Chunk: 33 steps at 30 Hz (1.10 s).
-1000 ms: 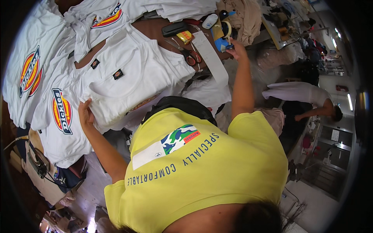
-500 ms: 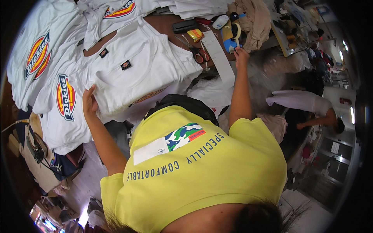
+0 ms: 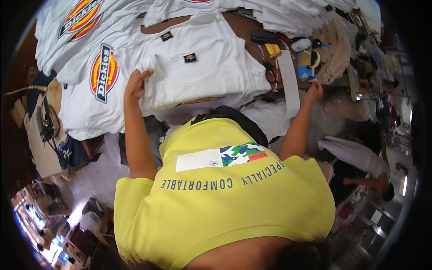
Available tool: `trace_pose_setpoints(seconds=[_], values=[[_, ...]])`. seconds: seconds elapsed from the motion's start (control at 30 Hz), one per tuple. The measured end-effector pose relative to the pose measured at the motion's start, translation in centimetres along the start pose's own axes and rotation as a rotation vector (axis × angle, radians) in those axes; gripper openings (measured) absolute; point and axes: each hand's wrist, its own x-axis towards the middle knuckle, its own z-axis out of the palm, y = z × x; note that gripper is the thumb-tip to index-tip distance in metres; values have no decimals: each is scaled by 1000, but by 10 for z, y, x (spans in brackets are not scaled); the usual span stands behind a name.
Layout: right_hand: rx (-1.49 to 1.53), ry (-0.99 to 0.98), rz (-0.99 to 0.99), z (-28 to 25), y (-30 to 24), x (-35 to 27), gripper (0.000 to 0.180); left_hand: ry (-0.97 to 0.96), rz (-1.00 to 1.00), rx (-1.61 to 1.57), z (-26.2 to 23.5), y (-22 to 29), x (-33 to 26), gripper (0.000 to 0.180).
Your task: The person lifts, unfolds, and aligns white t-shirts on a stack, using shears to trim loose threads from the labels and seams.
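Brown tabletop (image 3: 237, 28) lies under a white tank top (image 3: 204, 81), the reference for all positions below. This garment is directly in front of the person, neckline and black label (image 3: 190, 57) uppermost, part of a print showing at its near edge.

Left hand (image 3: 136, 85): at the tank top's left edge, thumb and fingers pinching the fabric. Right hand (image 3: 316, 91): well apart from the tank top, to its right, fingers drawn together just below a roll of tape (image 3: 315, 59) and a blue item (image 3: 305, 73). Whether the fingertips grip either cannot be told.

Containers: a black case (image 3: 264, 37), beyond the tank top's upper right, appears closed; contents hidden. Just beside it lies a small yellow packet (image 3: 272, 50); its contents are likewise hidden. Farther right of the tank top, a translucent plastic bag (image 3: 351, 109) holds contents too hazy to identify.

Other items: scissors (image 3: 272, 74) with red-orange handles just beside the tank top's right edge, then a white paper strip (image 3: 289, 85). White printed shirts (image 3: 83, 112) lie to its left. Well to its right, another person (image 3: 360, 157) bends forward.
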Motion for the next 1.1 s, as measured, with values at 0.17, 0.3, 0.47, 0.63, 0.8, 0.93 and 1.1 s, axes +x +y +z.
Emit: trace_pose_setpoints(seconds=[0.17, 0.3, 0.47, 0.63, 0.8, 0.93, 1.1], values=[[554, -595, 129, 60, -61, -91, 14, -53, -18, -158, 1, 7, -10, 30], [474, -1177, 158, 113, -155, -220, 17, -45, -4, -214, -2, 8, -17, 30], [594, -1571, 191, 146, -222, -333, 56, -76, 25, -248, 13, 15, -29, 23], [584, -1458, 118, 169, -241, -376, 51, -89, 68, -249, 9, 10, -33, 23], [472, -1383, 16, 174, -241, -384, 43, -52, 97, -299, 15, 12, -38, 24], [346, -1308, -119, 175, -240, -386, 42, -47, 108, -268, 15, 12, -39, 25], [163, -1242, -263, 176, -242, -383, 47, -31, 108, -239, 10, 11, -39, 26]])
